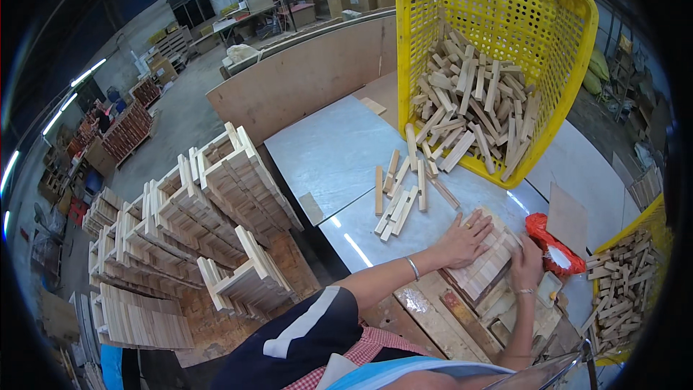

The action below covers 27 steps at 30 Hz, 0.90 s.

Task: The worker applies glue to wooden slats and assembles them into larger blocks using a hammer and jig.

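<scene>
A tight row of pale wooden strips (482,258) lies side by side on a wooden work fixture (462,321) in front of me. My left hand (466,240) rests flat across the row's left part, fingers stretched out and a ring on one of them. At the row's right end, my right hand (526,263) has its fingers curled against the edge of the strips; some fingertips are hidden. Beyond my left hand, several loose wooden sticks (401,206) lie in a small heap on the shiny tabletop (339,144).
A tilted yellow perforated basket (570,50) spills wooden sticks at the far right. Another yellow basket (660,217) holds sticks at the right edge. A red plastic bag (538,227) lies beside my right hand. Stacked wooden frames (231,180) stand on the left, below a curved board (289,87).
</scene>
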Tool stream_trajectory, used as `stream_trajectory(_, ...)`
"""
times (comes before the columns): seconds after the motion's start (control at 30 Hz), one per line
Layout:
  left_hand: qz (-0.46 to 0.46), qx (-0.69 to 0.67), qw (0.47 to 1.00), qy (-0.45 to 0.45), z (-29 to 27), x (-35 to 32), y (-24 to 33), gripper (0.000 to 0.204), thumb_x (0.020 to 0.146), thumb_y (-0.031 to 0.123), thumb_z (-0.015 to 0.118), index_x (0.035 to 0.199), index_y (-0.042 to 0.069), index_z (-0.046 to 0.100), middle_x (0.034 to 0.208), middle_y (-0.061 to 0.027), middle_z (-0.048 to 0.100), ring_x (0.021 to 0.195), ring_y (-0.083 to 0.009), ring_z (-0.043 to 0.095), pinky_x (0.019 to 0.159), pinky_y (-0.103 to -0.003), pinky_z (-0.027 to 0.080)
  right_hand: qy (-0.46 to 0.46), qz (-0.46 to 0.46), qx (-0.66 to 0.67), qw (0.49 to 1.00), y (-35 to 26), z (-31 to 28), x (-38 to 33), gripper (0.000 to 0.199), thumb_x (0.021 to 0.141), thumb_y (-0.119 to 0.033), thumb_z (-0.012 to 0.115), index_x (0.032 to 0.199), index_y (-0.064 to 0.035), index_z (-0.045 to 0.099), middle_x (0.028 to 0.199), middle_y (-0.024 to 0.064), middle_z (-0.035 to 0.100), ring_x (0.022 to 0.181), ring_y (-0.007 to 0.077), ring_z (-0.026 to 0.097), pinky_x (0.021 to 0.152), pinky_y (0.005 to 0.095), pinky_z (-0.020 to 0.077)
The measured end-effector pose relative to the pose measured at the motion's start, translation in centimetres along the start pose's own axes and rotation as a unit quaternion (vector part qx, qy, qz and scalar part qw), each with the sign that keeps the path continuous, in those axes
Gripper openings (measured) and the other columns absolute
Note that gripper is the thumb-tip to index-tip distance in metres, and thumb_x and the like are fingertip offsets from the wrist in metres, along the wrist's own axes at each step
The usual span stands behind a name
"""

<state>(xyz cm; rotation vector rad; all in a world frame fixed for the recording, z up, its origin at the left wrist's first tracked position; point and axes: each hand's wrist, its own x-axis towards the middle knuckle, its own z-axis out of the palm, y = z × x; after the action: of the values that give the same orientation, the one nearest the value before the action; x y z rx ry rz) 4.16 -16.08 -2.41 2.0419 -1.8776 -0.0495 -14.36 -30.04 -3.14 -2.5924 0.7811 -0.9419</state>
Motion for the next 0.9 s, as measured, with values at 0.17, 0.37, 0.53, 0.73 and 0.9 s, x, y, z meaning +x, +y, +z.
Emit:
stream_trajectory(0.17,0.02,-0.009,0.999,0.041,1.5,0.2,0.1,0.056,0.095,0.037,0.038,0.138,0.003,0.037,0.146,-0.0158,0.033,0.138,-0.0338,0.024,0.109,-0.057,0.017,-0.049,0.188,-0.174,0.965,7.0,-11.2,-7.2,0.032,0.086,-0.021,0.057,0.112,-0.0022,0.061,0.11,0.0181,0.061,0.103,0.0342,0.054,0.092,0.0432,0.0408)
stream_trajectory(0.37,-0.004,-0.044,0.998,0.048,1.0,0.6,-2.2,0.056,0.095,0.037,0.039,0.143,0.009,0.032,0.148,-0.0147,0.03,0.14,-0.0322,0.021,0.107,-0.057,0.021,-0.127,0.253,-0.233,0.93,10.0,-13.1,-11.0,0.042,0.079,-0.018,0.063,0.118,-0.0069,0.056,0.114,0.0183,0.058,0.106,0.0371,0.054,0.093,0.0432,0.043)
stream_trajectory(0.53,0.011,0.059,0.998,-0.004,0.2,1.2,-1.1,0.053,0.097,0.039,0.035,0.141,0.009,0.036,0.151,-0.0071,0.028,0.14,-0.0289,0.022,0.107,-0.056,0.023,-0.101,0.282,-0.239,0.924,9.4,-12.9,-10.1,0.041,0.081,-0.021,0.059,0.122,-0.0163,0.053,0.115,0.0129,0.054,0.108,0.0325,0.053,0.089,0.0427,0.0459)
stream_trajectory(0.73,0.013,0.065,0.998,-0.001,0.7,0.9,-0.3,0.051,0.097,0.038,0.036,0.141,0.011,0.037,0.15,-0.0055,0.029,0.14,-0.0269,0.022,0.107,-0.054,0.023,-0.179,0.218,-0.36,0.889,11.1,-14.2,-10.3,0.026,0.083,-0.024,0.06,0.108,-0.0178,0.061,0.105,0.0034,0.061,0.098,0.0276,0.055,0.082,0.0406,0.0437)
stream_trajectory(0.9,0.008,0.066,0.998,-0.004,0.3,0.6,-0.3,0.051,0.097,0.038,0.035,0.141,0.011,0.036,0.15,-0.0049,0.029,0.14,-0.0264,0.021,0.108,-0.054,0.023,-0.234,0.128,-0.42,0.868,8.5,-16.8,-7.8,0.023,0.084,-0.025,0.058,0.105,-0.0197,0.064,0.088,0.0036,0.065,0.09,0.0239,0.057,0.079,0.0401,0.0423)
